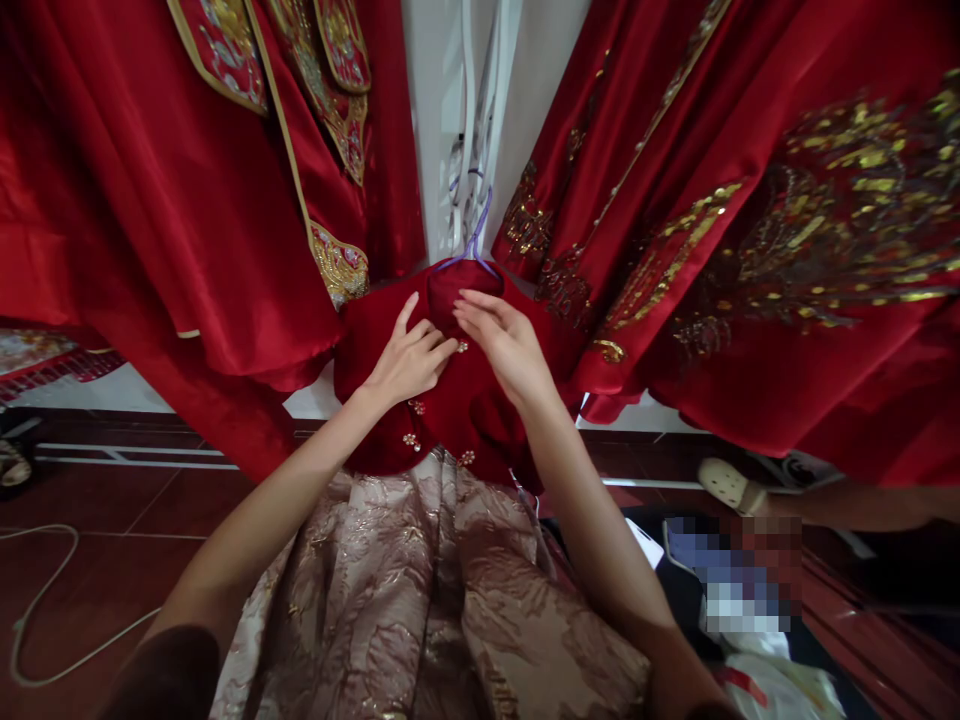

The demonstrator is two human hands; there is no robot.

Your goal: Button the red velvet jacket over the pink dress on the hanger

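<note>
A dark red velvet jacket [375, 330] with flower-shaped jewelled buttons hangs on a purple wire hanger [478, 235] in front of me. On its front, just below the neckline, my left hand [416, 355] has its fingers curled in a pinch on the cloth beside a flower button [463, 347]; one finger sticks up. My right hand [510, 345] is at the collar, fingers stretched out and close together, with its thumb hidden. Below the jacket's hem hangs a pinkish-gold brocade skirt [375, 560].
Red satin garments with gold embroidery [150, 200] hang on the left, and sequinned red garments [750, 250] on the right. A white cable [45, 580] lies on the tiled floor. At right are a person's pale clog [724, 485] and a plastic bag [780, 685].
</note>
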